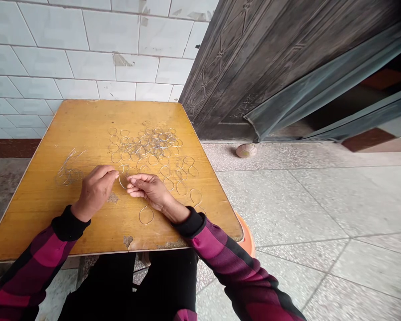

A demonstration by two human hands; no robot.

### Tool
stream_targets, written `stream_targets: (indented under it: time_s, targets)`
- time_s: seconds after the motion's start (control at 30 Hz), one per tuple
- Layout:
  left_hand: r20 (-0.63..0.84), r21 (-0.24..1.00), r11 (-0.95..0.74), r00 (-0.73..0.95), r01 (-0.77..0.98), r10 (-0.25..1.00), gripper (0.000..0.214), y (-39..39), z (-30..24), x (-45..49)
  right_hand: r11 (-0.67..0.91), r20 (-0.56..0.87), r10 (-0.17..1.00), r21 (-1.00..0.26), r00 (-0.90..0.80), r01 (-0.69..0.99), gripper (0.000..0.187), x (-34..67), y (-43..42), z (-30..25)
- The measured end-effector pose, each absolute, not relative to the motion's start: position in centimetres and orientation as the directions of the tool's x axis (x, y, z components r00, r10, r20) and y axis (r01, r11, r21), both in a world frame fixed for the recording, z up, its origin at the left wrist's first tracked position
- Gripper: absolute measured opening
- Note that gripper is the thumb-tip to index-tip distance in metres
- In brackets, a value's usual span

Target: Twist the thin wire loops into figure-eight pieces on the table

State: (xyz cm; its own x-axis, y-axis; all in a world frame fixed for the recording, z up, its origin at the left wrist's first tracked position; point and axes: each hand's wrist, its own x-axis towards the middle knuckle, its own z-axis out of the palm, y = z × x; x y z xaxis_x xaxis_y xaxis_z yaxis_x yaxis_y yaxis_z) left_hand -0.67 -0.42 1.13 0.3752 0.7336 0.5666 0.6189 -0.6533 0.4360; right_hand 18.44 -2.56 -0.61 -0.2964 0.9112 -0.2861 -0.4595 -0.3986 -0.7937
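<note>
One wire loop (121, 182), long axis running away from the person, sits over the table (87, 120) between two hands: left hand (95, 191) fingers pinched on it, right hand (151, 187) fingers curled, grip unclear; dozens of loose loops (147, 145) beyond.

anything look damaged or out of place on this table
Yes: the wooden table has veneer worn off in a chipped patch at its near edge, and a smaller bare spot beside the left hand, which pinches a bent wire. The wire loops lie scattered loosely.
</note>
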Motion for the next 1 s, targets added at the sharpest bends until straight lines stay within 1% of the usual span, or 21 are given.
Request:
stream_targets:
  time_s: [0.07,0.17,0.27,0.4,0.53,0.67,0.87,0.93,1.0]
  targets:
    - [0.538,0.492,-0.640,0.371,0.590,0.757,0.020,-0.39,1.16,-0.52,-0.398,-0.285,0.911,-0.799,-0.299,-0.451,0.026,18.40,-2.59,-0.71]
    - [0.492,0.610,-0.585,0.324,0.534,0.808,0.019,-0.30,1.30,-0.29,-0.394,-0.279,0.911,-0.806,-0.304,-0.441,0.025,18.37,-2.60,-0.84]
    - [0.469,0.669,-0.555,0.299,0.495,0.831,0.018,-0.21,1.42,-0.14,-0.391,-0.270,0.911,-0.808,-0.312,-0.442,0.029,18.34,-2.62,-0.91]
    - [0.441,0.691,-0.540,0.312,0.480,0.841,0.018,-0.07,1.30,-0.17,-0.386,-0.259,0.912,-0.805,-0.319,-0.450,0.036,18.30,-2.63,-1.05]
    - [0.379,0.697,-0.507,0.340,0.507,0.861,0.018,0.03,1.09,-0.36,-0.390,-0.260,0.909,-0.807,-0.326,-0.443,0.037,18.22,-2.64,-1.23]
    - [0.301,0.706,-0.456,0.353,0.541,0.886,0.019,-0.01,1.25,-0.45,-0.400,-0.270,0.904,-0.810,-0.333,-0.429,0.036,18.15,-2.69,-1.23]
    - [0.188,0.779,-0.362,0.359,0.513,0.914,0.019,0.02,1.90,-0.61,-0.405,-0.279,0.900,-0.817,-0.334,-0.410,0.032,18.11,-2.74,-1.14]
    - [0.179,0.788,-0.355,0.363,0.504,0.914,0.018,0.07,1.99,-0.67,-0.404,-0.279,0.900,-0.823,-0.336,-0.399,0.030,18.10,-2.73,-1.18]
    - [0.202,0.778,-0.372,0.359,0.506,0.911,0.017,0.11,1.94,-0.71,-0.406,-0.282,0.899,-0.825,-0.336,-0.393,0.029,18.10,-2.72,-1.23]
